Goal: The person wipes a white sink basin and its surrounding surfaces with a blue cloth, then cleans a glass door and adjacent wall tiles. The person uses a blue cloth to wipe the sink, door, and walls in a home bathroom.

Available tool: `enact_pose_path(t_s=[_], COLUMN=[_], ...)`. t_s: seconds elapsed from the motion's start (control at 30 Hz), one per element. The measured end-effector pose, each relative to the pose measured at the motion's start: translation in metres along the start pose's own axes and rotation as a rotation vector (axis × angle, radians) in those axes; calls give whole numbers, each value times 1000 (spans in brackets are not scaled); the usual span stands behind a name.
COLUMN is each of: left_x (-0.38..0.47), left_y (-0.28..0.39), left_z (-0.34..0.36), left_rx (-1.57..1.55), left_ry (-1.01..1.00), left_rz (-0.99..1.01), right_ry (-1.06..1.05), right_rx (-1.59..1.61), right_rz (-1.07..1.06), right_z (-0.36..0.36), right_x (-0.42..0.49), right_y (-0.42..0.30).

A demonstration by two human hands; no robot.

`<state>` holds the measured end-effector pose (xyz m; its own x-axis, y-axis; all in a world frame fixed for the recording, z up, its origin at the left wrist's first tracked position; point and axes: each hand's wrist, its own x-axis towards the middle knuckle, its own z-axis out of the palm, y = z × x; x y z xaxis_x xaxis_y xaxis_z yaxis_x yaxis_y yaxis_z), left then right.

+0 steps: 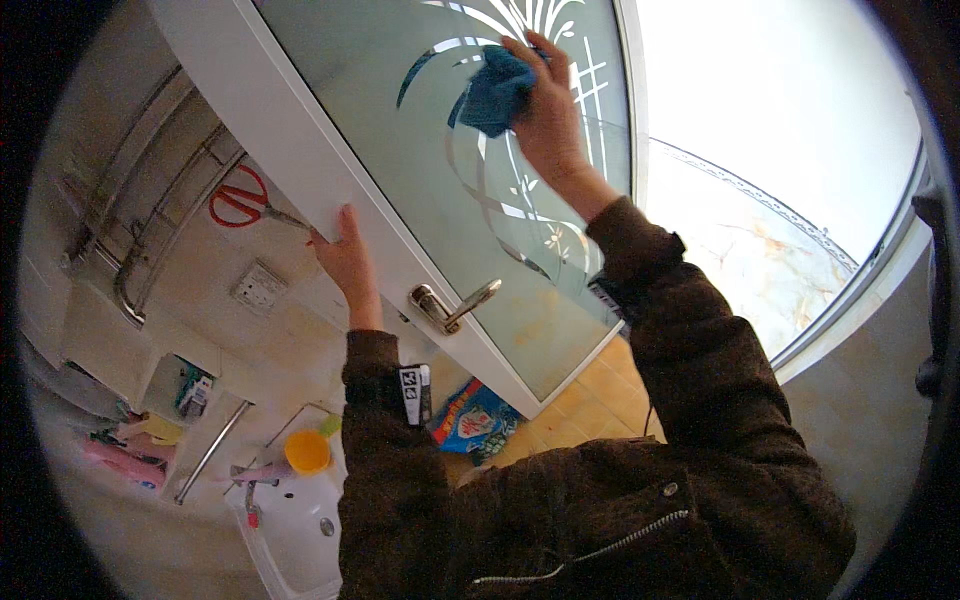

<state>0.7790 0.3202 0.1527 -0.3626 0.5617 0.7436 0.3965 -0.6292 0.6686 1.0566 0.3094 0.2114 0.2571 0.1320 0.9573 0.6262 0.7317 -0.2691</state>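
A white-framed door (300, 127) with a frosted glass panel (375, 172) stands ajar before me, its glass bearing a clear plant and ribbon pattern. My right hand (551, 112) holds a blue cloth (495, 90) against the upper part of the glass, with the fingers around the cloth's upper edge. Lower and to the left, my left hand (349, 259) rests at the edge of the door frame, its thumb raised along the white face; some of its fingers are hidden behind the edge. A metal lever handle (454, 307) sits on the frame to the right of that hand.
Red-handled scissors (240, 199) and a wall socket (259, 287) are on the tiled wall at left, near metal towel rails (169, 217). Below are a white washbasin (296, 536), an orange cup (307, 451) and a metal bar (214, 452). A colourful bag (476, 424) lies under the door.
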Motion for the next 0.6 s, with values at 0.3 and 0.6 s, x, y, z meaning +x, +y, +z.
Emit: enact_pose_path(t_s=[0.3, 0.6], left_x=[9, -1], left_y=[-62, -28], left_z=[-18, -7], left_rx=[232, -36], left_ry=[-87, 25], left_rz=[157, -103], right_ry=[-293, -302], right_rx=[205, 120], right_rz=[-157, -373], right_z=[101, 114], right_x=[-67, -42], right_y=[-83, -32])
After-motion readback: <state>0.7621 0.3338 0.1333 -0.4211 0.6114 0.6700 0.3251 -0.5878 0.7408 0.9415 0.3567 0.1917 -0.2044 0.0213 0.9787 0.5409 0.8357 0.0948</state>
